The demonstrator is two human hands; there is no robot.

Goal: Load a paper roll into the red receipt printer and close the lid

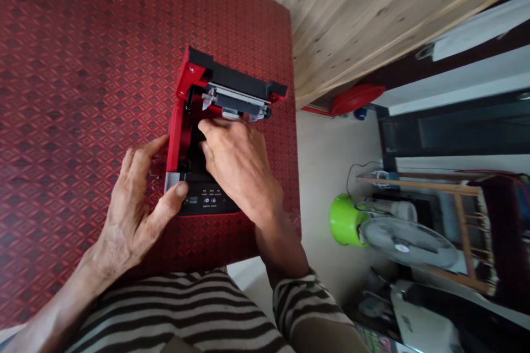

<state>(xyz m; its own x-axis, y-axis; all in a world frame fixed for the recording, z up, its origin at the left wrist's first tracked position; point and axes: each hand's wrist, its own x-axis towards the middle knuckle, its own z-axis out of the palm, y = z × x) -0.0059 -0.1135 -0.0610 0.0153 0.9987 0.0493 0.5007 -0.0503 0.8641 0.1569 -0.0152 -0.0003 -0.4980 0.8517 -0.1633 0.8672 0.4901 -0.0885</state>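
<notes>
Front panel: black (212,207); small white icons and lettering, too small to read
Machine: red-and-black, boxy (174,140); stands with its lid (240,81) raised on the tabletop (83,82), which is patterned in red and dark diamonds
Lid: black with red ends; a pale strip and a dark bar along its inner side
Left hand: (133,204) thumb and fingers apart; thumb by the grey corner piece (171,179), fingers at the red side wall
Right hand: (240,162) inside the machine, fingers curled; tips hidden, so I cannot tell whether they hold anything
</notes>
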